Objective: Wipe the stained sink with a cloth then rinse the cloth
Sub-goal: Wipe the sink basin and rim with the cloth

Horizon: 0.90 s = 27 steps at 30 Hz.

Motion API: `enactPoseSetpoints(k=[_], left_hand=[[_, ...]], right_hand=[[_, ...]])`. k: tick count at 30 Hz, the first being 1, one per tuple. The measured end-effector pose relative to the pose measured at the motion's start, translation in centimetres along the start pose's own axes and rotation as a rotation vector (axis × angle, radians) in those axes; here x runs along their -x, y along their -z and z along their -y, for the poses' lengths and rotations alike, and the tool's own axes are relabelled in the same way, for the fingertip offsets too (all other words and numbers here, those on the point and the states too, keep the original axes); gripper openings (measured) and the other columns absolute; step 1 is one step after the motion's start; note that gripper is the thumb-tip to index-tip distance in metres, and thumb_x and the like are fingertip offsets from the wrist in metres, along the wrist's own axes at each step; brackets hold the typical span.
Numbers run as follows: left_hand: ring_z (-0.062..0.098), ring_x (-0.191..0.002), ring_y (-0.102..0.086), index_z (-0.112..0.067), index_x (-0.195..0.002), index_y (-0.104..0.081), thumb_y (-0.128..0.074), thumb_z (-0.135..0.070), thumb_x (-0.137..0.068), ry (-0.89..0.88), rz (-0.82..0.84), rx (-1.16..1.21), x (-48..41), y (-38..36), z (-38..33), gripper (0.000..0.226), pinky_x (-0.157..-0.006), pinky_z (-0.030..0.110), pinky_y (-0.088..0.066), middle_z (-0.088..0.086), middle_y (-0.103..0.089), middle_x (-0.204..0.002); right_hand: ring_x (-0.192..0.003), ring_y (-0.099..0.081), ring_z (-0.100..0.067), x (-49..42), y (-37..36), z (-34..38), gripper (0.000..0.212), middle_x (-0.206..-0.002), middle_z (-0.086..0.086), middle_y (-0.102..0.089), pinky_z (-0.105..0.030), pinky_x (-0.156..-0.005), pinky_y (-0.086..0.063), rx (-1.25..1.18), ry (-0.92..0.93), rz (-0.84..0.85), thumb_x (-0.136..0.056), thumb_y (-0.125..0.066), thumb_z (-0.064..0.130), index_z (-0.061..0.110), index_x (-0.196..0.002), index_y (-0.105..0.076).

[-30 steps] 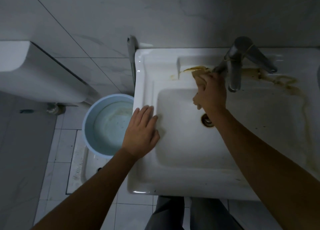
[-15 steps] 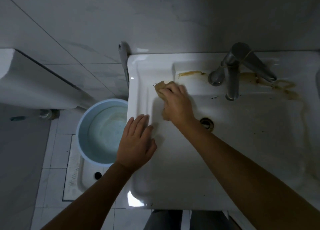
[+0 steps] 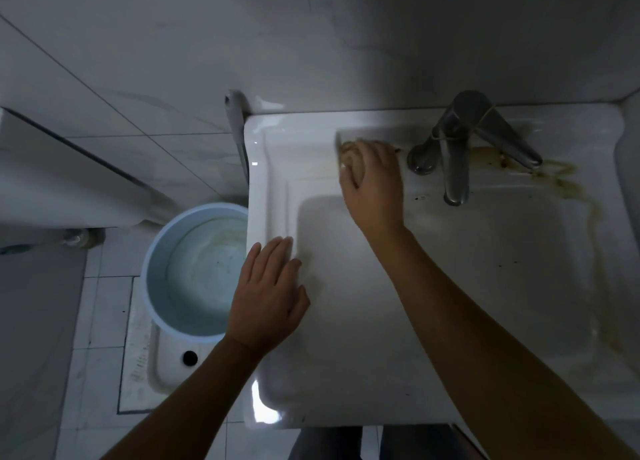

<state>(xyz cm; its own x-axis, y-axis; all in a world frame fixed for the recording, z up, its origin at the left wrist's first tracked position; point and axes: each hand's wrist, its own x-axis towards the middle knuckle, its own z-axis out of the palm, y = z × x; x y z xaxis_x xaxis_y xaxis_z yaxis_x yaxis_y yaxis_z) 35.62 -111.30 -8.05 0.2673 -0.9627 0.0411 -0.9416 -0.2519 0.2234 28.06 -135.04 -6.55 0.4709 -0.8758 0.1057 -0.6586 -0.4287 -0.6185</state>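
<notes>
Your white sink (image 3: pixel 346 373) fills the right of the view, with a pale blue bucket (image 3: pixel 159 286) on the floor just beside its left edge. A brown stain (image 3: pixel 561 179) starts on the back ledge behind the faucet (image 3: pixel 453 168), runs rightward along that ledge, then bends down the basin's right side, so its long axis goes left-to-right and then toward you.

Your left hand (image 3: pixel 266 303) lies flat on the sink's left rim, fingers straight, gripping nothing. Your right hand (image 3: pixel 374 182) is curled over the bunched, soiled cloth (image 3: pixel 353 154) and presses it onto the back ledge, just left of the faucet base.

The stain lies to the right of the cloth, with the faucet standing between them. Your right hand is much the nearer, so the next stroke likely has to pass around the faucet to reach it.
</notes>
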Motion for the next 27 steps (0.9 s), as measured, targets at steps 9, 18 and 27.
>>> enactPoseSetpoints(k=[9,18,27], left_hand=[[0.039,-0.138,-0.05,-0.004,-0.116,-0.069,-0.059,-0.027,-0.089,0.002,-0.02,0.017,0.0,0.0,0.0,0.037,-0.117,0.058,-0.032,0.021,-0.056,-0.144],[0.038,-0.139,-0.048,-0.004,-0.116,-0.069,-0.062,-0.028,-0.089,-0.001,-0.011,0.0,0.1,0.0,0.0,0.037,-0.121,0.055,-0.029,0.021,-0.055,-0.145],[0.037,-0.139,-0.048,-0.005,-0.115,-0.068,-0.064,-0.029,-0.088,0.009,0.014,0.02,0.1,0.2,0.0,0.037,-0.122,0.054,-0.028,0.02,-0.055,-0.145]], right_hand=[[-0.128,-0.046,-0.032,0.4,3.0,-4.2,0.05,-0.137,-0.006,-0.055,-0.041,-0.107,-0.04,0.392,-0.008,0.055,-0.089,-0.06,0.01,0.019,-0.137,-0.053],[-0.121,-0.046,-0.032,0.4,-0.2,0.0,0.06,-0.14,-0.003,-0.051,-0.042,-0.094,-0.04,0.47,0.094,0.155,-0.082,-0.062,0.011,0.021,-0.139,-0.047],[-0.129,-0.044,-0.033,1.1,3.5,-3.1,0.07,-0.144,-0.011,-0.045,-0.039,-0.102,-0.041,0.636,-0.029,0.192,-0.083,-0.065,0.012,0.006,-0.147,-0.035]])
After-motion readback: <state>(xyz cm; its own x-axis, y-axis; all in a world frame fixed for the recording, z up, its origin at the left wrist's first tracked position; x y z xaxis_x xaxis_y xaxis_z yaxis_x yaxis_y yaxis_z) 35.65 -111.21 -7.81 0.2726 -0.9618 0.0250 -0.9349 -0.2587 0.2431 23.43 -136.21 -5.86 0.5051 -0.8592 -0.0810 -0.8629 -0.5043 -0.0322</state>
